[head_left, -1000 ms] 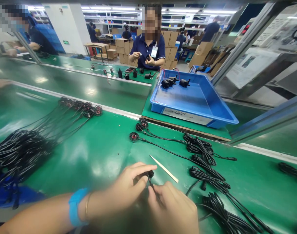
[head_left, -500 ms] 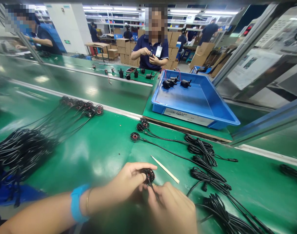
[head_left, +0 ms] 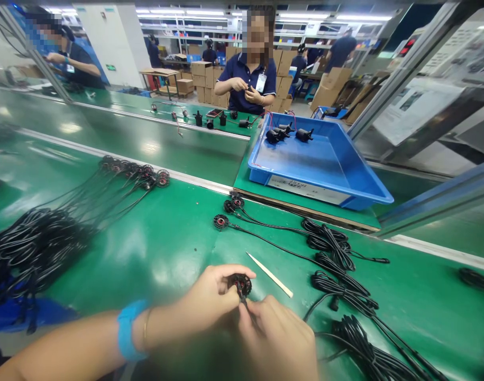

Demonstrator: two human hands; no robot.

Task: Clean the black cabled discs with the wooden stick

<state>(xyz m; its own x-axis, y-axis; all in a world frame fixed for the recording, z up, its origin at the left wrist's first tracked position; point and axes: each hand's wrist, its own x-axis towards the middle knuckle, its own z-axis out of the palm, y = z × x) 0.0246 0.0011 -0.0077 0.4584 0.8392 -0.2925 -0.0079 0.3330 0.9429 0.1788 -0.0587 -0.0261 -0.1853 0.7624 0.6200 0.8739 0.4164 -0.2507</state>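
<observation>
My left hand grips a small round black part with a red centre, thumb on its near side and index finger curled over the top. A black cable runs from that part toward me, and my right hand pinches it just below the part. My fingers hide some of the join. Beyond my right hand a pale pointed stick lies on the green bench. Similar round black parts rest farther up, joined by cables to coiled black cable bundles on the right.
At left lies a heap of black cables ending in several round parts. A blue tray with black cylindrical parts stands on a raised board. Across the bench a person handles a small part; metal posts rise at right.
My left thumb has shifted down off the round part's face, showing more of the cable join. The right hand keeps its pinch on the cable, almost in place.
</observation>
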